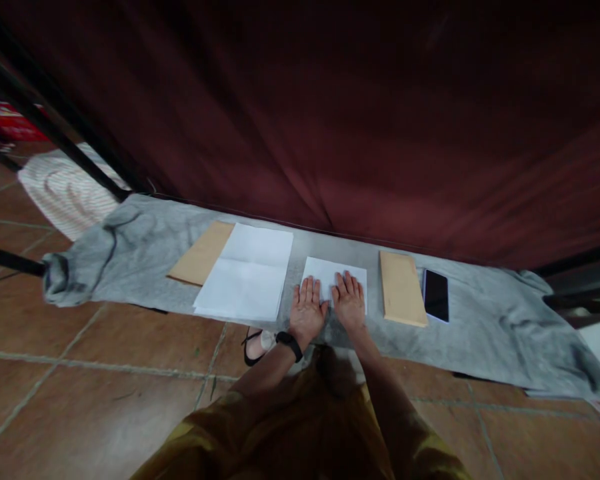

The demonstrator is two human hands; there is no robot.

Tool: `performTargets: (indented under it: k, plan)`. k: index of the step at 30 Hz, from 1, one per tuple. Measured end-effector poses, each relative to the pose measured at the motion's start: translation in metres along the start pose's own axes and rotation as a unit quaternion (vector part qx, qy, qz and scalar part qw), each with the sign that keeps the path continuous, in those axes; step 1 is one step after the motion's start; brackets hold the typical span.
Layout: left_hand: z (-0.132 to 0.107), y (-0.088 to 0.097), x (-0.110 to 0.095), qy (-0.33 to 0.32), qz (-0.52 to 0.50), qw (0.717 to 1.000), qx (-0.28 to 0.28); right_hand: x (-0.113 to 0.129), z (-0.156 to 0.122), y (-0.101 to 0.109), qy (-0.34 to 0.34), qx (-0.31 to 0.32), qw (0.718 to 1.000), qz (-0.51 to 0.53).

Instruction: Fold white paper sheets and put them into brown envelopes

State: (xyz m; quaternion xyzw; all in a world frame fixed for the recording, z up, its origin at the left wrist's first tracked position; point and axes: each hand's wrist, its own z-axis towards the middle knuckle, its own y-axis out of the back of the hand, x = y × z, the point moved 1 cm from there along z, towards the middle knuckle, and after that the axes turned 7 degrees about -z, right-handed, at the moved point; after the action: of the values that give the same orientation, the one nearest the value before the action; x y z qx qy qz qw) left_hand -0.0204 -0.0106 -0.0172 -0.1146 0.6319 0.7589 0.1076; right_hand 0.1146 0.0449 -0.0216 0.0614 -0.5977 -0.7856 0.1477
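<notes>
Both hands lie flat, palms down, on a small folded white paper (330, 272) in the middle of a grey cloth (145, 247) spread on the floor. My left hand (307, 308), with a black watch on its wrist, presses the paper's near left edge. Beside it, my right hand (349, 300) rests on the paper's near right part. Fingers of both are stretched out and hold nothing. Left of the hands lies a larger creased white sheet (247, 270) overlapping a brown envelope (200, 253). To the right lie a second brown envelope (401, 288) and a black phone (435, 294).
A dark red curtain (330, 113) hangs behind the cloth. Black metal bars (55, 133) cross the left side, with a striped cloth (65, 190) behind them. Brown floor tiles (80, 380) fill the near area. A sandalled foot (257, 344) shows near the cloth's edge.
</notes>
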Motion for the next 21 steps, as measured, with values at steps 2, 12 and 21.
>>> performTargets:
  k: [2,12,21]
  plan:
    - [0.0,0.0,0.0,-0.002,0.002,1.0,-0.001,-0.007,-0.002,0.0,-0.012,-0.001,1.0,-0.007]
    - [0.006,0.009,-0.012,-0.056,0.007,0.998,0.013,-0.019,-0.009,-0.001,-0.034,0.01,0.999,-0.022]
    - [0.045,-0.002,-0.028,-0.124,-0.046,0.99,0.039,-0.016,-0.007,0.001,-0.043,0.029,0.998,-0.03]
